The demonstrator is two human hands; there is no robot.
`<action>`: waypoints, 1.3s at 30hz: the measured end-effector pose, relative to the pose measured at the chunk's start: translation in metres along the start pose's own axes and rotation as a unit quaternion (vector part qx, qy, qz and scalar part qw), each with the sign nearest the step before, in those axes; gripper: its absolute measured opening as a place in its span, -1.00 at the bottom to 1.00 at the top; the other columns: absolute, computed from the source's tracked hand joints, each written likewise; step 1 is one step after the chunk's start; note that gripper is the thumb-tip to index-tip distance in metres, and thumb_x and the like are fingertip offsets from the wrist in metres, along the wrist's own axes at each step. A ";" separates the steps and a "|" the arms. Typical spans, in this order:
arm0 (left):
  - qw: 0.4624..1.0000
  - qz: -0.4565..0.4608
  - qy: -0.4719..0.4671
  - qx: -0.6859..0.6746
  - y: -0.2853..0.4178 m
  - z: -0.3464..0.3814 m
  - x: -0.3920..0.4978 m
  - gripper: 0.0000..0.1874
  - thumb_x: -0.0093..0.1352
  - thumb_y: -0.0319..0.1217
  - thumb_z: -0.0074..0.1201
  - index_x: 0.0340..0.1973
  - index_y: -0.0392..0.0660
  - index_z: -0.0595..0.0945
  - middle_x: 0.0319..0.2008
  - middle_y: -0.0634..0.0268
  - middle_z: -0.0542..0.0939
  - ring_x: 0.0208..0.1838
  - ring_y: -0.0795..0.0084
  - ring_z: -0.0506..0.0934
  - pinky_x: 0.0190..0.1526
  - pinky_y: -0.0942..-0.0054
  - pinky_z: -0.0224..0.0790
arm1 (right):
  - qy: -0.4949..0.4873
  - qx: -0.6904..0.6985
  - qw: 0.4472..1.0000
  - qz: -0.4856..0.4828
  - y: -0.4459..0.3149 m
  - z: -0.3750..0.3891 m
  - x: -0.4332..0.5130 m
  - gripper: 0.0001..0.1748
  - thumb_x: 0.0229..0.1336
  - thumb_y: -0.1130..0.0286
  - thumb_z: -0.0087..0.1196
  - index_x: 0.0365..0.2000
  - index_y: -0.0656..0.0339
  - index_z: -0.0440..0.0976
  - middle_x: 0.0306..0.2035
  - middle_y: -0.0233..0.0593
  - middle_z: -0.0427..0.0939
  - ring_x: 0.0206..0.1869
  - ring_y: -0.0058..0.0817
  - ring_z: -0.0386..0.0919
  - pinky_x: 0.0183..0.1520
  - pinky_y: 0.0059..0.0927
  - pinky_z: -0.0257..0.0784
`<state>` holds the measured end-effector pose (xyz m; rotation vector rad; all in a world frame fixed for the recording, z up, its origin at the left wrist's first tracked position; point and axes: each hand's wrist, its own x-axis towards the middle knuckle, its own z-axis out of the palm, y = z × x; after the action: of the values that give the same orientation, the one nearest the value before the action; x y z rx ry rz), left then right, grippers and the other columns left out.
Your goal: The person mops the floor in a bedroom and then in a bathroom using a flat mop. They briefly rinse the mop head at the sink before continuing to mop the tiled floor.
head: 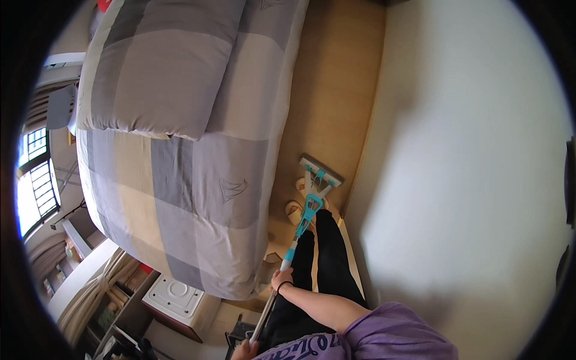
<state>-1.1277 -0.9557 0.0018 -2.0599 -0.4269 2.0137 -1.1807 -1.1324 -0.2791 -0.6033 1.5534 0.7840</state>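
A sponge mop with a turquoise lever frame (pixel 311 204) slants away from me between the bed and the wall. Its grey-white mop head (pixel 321 170) is just past my slippered feet, over the wood-toned floor. My right hand (pixel 282 277), with a black band at the wrist, is wrapped around the upper part of the pole below the turquoise joint. Lower on the metal pole (pixel 263 320), near the bottom rim, my left hand (pixel 245 350) grips it and is partly cut off. Whether the mop head touches the floor, I cannot tell.
On the left stands a bed with a checked cover (pixel 225 180) and a folded quilt (pixel 173 67). A white wall (pixel 450 157) bounds the right side of the narrow floor strip (pixel 335 90). A white-topped cabinet (pixel 174 294) is past the bed's near end. Cream slippers (pixel 294 211) are on my feet.
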 end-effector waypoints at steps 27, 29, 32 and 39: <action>0.918 0.283 -0.097 -0.261 0.102 0.064 0.132 -0.56 0.52 0.00 -0.30 -0.36 -0.12 0.34 -0.71 0.33 0.34 -0.73 0.51 0.31 -0.64 0.49 0.23 | 0.184 -0.172 0.950 -0.182 -0.086 -0.030 0.097 -0.49 0.22 0.37 -0.07 0.17 0.23 0.16 0.14 0.03 0.38 0.13 -0.09 0.42 0.12 -0.16 0.37; 0.915 0.239 -0.109 -0.305 0.004 0.109 0.142 -0.55 0.50 0.04 -0.29 -0.34 -0.11 0.35 -0.73 0.34 0.33 -0.74 0.50 0.32 -0.67 0.48 0.22 | 0.167 -0.203 0.948 -0.180 0.009 0.020 0.079 -0.28 0.12 0.42 0.06 0.23 0.24 -0.02 0.12 0.20 0.36 0.15 -0.08 0.41 0.13 -0.18 0.37; 0.923 0.181 -0.119 -0.318 -0.114 0.159 0.141 -0.55 0.49 0.06 -0.26 -0.32 -0.09 0.35 -0.68 0.34 0.36 -0.70 0.50 0.34 -0.65 0.47 0.23 | 0.136 -0.245 0.951 -0.129 0.126 0.070 0.056 -0.12 0.22 0.32 -0.04 0.36 0.08 -0.34 0.01 0.21 0.48 0.04 -0.04 0.51 0.13 -0.10 0.40; 0.935 0.103 -0.110 -0.322 -0.301 0.248 0.056 -0.58 0.49 0.01 -0.20 -0.19 -0.10 0.48 -0.57 0.45 0.40 -0.51 0.59 0.36 -0.46 0.54 0.21 | -0.014 -0.201 0.977 0.075 0.342 0.137 -0.006 -0.03 0.16 0.35 0.06 0.33 -0.02 -0.41 0.02 0.11 0.47 -0.09 -0.09 0.57 -0.09 -0.11 0.50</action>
<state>-1.3889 -0.6644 0.0506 -2.2999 -1.0800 2.4884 -1.3528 -0.8098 -0.2304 -0.7692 1.4347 1.2325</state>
